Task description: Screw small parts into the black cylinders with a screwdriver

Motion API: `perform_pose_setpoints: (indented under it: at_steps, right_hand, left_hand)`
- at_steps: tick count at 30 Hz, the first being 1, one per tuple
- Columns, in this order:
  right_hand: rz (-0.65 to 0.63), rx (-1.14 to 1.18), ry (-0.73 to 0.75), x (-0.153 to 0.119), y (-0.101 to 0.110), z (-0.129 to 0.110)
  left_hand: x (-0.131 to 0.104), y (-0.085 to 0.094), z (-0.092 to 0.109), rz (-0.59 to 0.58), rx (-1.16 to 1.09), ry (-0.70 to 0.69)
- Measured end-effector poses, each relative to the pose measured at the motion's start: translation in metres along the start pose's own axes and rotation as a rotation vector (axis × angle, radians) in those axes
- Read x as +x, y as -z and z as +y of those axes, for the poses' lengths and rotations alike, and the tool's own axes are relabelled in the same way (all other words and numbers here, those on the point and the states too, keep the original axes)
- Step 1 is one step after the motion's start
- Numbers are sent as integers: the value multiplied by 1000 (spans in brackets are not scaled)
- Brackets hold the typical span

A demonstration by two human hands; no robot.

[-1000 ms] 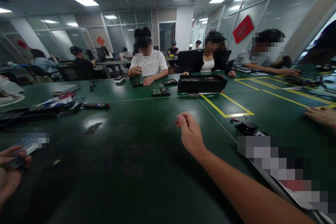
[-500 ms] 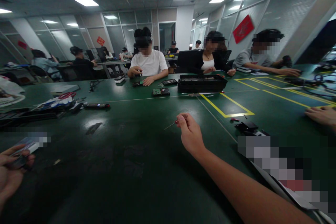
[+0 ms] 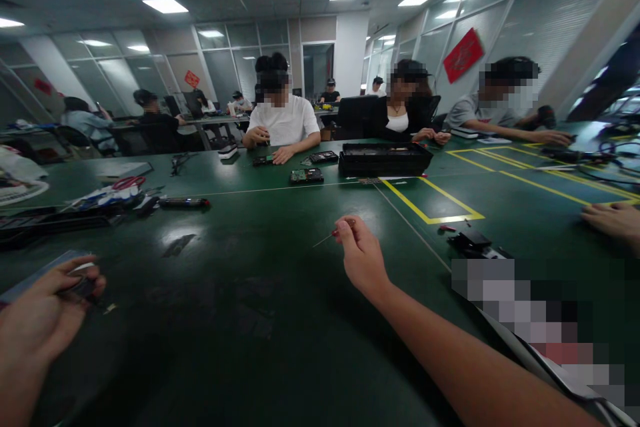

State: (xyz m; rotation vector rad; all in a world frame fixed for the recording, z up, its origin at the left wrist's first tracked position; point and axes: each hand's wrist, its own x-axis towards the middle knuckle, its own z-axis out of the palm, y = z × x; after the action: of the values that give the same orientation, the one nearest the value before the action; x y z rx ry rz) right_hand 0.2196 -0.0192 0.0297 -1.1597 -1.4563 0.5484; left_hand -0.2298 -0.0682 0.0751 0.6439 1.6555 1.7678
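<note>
My right hand [image 3: 364, 257] is closed in a pinch around a thin screwdriver [image 3: 325, 239] over the middle of the table. Its slim metal shaft points left and slightly down, and a bit of red handle shows at the fingertips. On the left side, my left hand [image 3: 53, 310] is curled with its fingers around a small dark object [image 3: 80, 285] with a pale, shiny part; its kind is unclear. Behind that hand lies a flat, pale bluish item [image 3: 37, 275], partly hidden by the fingers. A tiny light scrap [image 3: 109, 308] rests on the table beside my left fingers.
Across the green table [image 3: 280, 233] stands a black tray [image 3: 385, 161], near circuit-board drives [image 3: 307, 176]. Tools and red-handled scissors [image 3: 127, 183] pile up at left, beside a dark cylindrical tool [image 3: 185, 203]. Black parts [image 3: 473, 242] lie right. Co-workers sit opposite; another person's hand [image 3: 610, 219] rests at right.
My left hand has moved right and further into view, still curled around the dark object, and now covers more of the pale item. My right hand with the screwdriver has hardly moved.
</note>
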Motion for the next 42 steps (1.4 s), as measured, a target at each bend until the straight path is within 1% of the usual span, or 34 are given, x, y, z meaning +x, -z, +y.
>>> perform_pose_setpoints:
  at_steps: [2, 5, 8, 11, 12, 14, 16, 18, 21, 24, 27, 30, 32, 34, 37, 39, 42]
  right_hand:
    - [1, -4, 4, 0, 0, 0]
    - [-7, -11, 2, 0, 1, -1]
    - [-24, -21, 9, 0, 1, -2]
    - [-45, -40, 11, 0, 2, -3]
    - [-49, -47, 6, 0, 2, -3]
    - [-60, -69, -1, 0, 3, -6]
    - [-77, -103, 3, 0, 5, -9]
    - [-94, -137, 15, -1, 5, -12]
    - [-89, -169, 29, -2, 5, -16]
    - [-71, -178, 52, -3, 5, -18]
    - [-35, -132, 68, -3, 5, -17]
    - [43, -33, 67, -3, 5, -15]
    - [56, 58, 69, -5, 5, -13]
    - [16, 125, 79, -7, 4, -11]
    - [-71, 110, 108, -9, 3, -12]
    - [-102, 52, 126, -10, 3, -14]
    - [-111, -18, 132, -9, 3, -16]
  left_hand:
    - [-14, -21, 4, -46, -54, 27]
    - [-29, -52, 3, -166, -93, 58]
    - [-44, -85, -3, -316, -124, 87]
    - [-64, -120, -11, -484, -155, 92]
    - [-71, -132, -14, -520, -158, 85]
    - [-85, -152, -22, -621, -95, 33]
    - [-96, -170, -32, -691, 46, -60]
    - [-104, -186, -44, -724, 195, -160]
    - [-112, -204, -63, -766, 288, -313]
    - [-122, -214, -78, -849, 321, -403]
    - [-128, -214, -86, -931, 422, -472]
    - [-129, -209, -87, -919, 519, -579]
    - [-127, -206, -87, -895, 544, -596]
    - [-125, -205, -87, -875, 551, -557]
    - [-125, -205, -88, -863, 558, -520]
    - [-126, -206, -87, -859, 565, -541]
    - [-127, -205, -86, -855, 555, -571]
